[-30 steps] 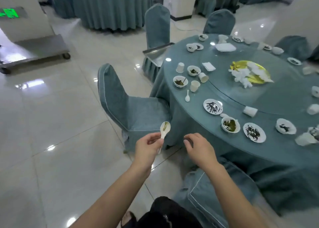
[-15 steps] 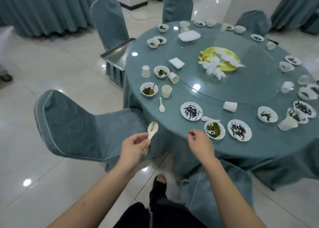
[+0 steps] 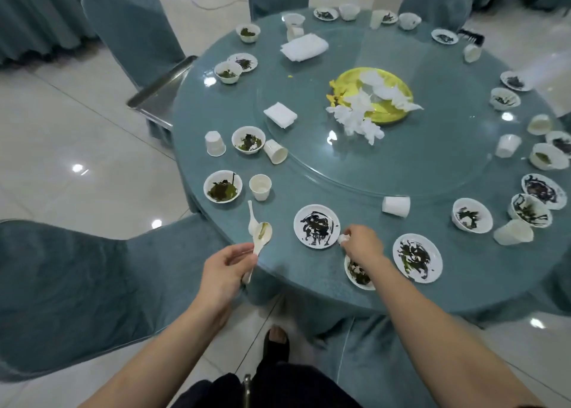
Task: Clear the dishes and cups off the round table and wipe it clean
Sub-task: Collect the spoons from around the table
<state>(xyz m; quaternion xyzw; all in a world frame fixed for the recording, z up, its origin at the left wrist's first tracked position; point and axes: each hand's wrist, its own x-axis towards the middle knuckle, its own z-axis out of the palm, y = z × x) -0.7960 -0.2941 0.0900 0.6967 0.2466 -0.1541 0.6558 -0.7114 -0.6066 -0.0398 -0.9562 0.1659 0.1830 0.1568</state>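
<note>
Already at the table (image 3: 309, 284), you collect spoons from the near edge.

Your left hand (image 3: 224, 271) grips one spoon (image 3: 261, 237), bowl pointing away; a second spoon (image 3: 251, 219) lies just beyond it, handle running away from you. Your right hand (image 3: 361, 244) pinches something small and white beside a plate (image 3: 316, 226), above a bowl (image 3: 357, 273).

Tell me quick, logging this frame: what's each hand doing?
Left hand: grips a white spoon by its handle.
Right hand: pinches a small white object beside the smeared plate; what it is cannot be told.
</note>
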